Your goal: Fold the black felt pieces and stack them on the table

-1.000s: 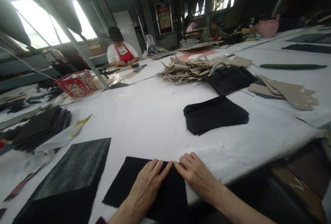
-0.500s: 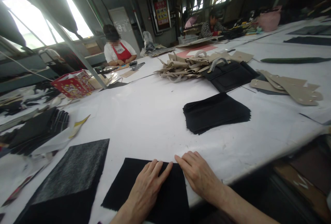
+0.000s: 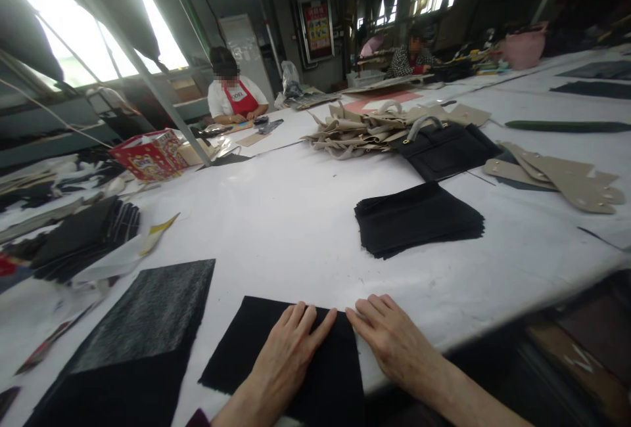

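A piece of black fabric (image 3: 236, 341) lies flat on the white table in front of me. My left hand (image 3: 290, 348) rests palm down on it, fingers stretched toward its far edge. At the far right corner is my right hand (image 3: 389, 335), its foremost fingertip beside or touching the fabric. The other fingers bend lightly on the table; both thumbs are hard to make out. To the left lies a black piece with a grey speckled upper part (image 3: 142, 309). Beyond my right hand sits a stack of black fabric pieces (image 3: 419, 220).
Farther back are a black bag (image 3: 444, 151), a heap of beige pieces (image 3: 355, 131) and beige straps (image 3: 562, 174). Dark folded fabric (image 3: 83, 236) is stacked at left, near a red printed bag (image 3: 150, 154). A person in a red apron (image 3: 239, 98) works across the table (image 3: 276, 217).
The view has shifted slightly, so the whole scene sits a little farther right. My right hand has slid slightly away from my left; my left hand stays on the fabric.
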The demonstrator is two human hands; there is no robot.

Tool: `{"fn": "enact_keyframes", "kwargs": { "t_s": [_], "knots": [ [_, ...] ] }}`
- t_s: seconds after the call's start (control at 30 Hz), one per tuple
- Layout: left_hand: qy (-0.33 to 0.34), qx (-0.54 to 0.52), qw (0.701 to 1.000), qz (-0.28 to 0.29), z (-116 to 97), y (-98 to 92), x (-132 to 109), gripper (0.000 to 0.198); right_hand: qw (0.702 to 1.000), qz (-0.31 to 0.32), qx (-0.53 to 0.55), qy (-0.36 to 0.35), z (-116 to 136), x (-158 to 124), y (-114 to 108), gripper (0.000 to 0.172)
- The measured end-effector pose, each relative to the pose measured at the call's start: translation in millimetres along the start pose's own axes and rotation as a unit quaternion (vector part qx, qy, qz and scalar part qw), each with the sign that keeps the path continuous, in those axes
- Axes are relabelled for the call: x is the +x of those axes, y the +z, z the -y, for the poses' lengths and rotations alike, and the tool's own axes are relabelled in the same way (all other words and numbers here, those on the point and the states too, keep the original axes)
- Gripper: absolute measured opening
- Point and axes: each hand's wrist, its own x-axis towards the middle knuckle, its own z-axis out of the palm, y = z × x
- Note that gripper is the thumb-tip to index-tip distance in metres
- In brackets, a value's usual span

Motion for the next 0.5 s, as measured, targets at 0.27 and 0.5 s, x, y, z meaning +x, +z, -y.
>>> {"fn": "enact_keyframes", "kwargs": {
  "t_s": [0.27,0.5],
  "knots": [
    [-0.007,-0.025,0.999,-0.02,3.9,0.7,-3.0,0.073,0.998,-0.028,-0.009,0.052,16.6,8.4,8.6,0.046],
    [-0.025,-0.048,0.998,-0.032,10.7,3.9,-10.8,0.065,0.997,-0.026,-0.064,0.04,23.9,14.1,11.9,0.049]
  ]
}}
